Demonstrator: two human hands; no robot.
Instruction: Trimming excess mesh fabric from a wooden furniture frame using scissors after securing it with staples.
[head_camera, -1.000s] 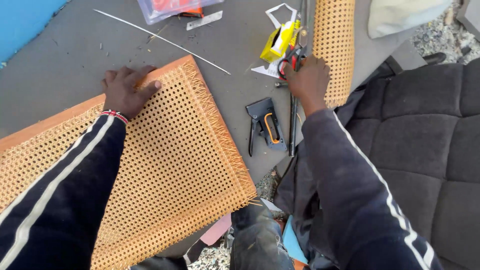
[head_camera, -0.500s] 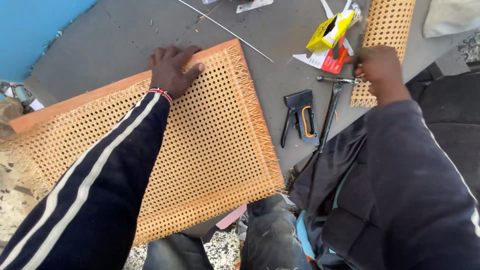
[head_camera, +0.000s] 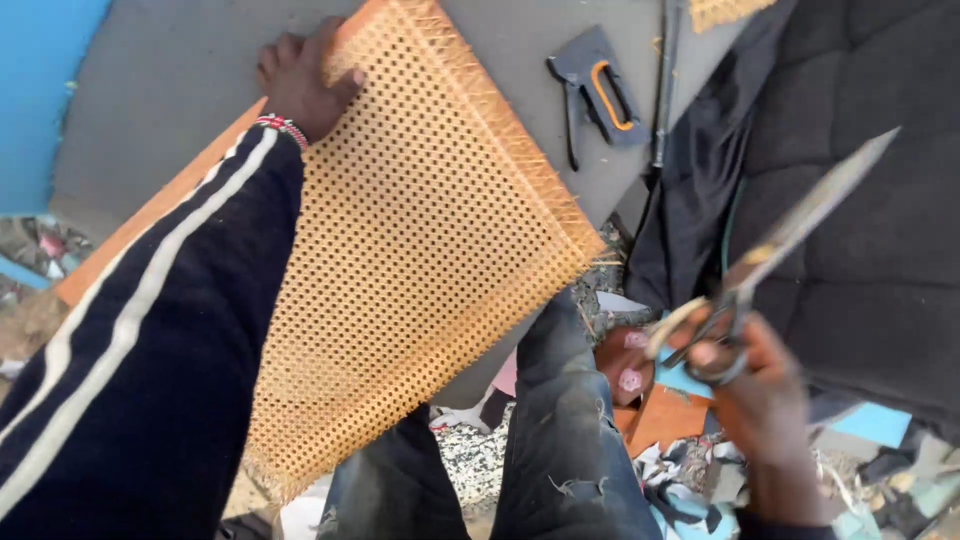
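A wooden panel covered with woven cane webbing (head_camera: 420, 240) lies on a grey table (head_camera: 170, 110). My left hand (head_camera: 300, 75) presses flat on the panel's far corner, fingers spread, a beaded band at the wrist. My right hand (head_camera: 765, 390) is raised near my lap at the lower right and grips a pair of large metal scissors (head_camera: 780, 245) by the handles. The blades are closed and point up and to the right, blurred by motion.
A black and orange staple gun (head_camera: 598, 88) lies on the table beyond the panel, beside a long dark metal tool (head_camera: 665, 80). A black quilted cushion (head_camera: 870, 220) is on the right. Scraps of paper and fabric (head_camera: 690, 420) litter the ground around my knees.
My right hand has left the table's far side and come back toward me holding the scissors. The view has swung down and closer. My left hand stays on the cane panel.
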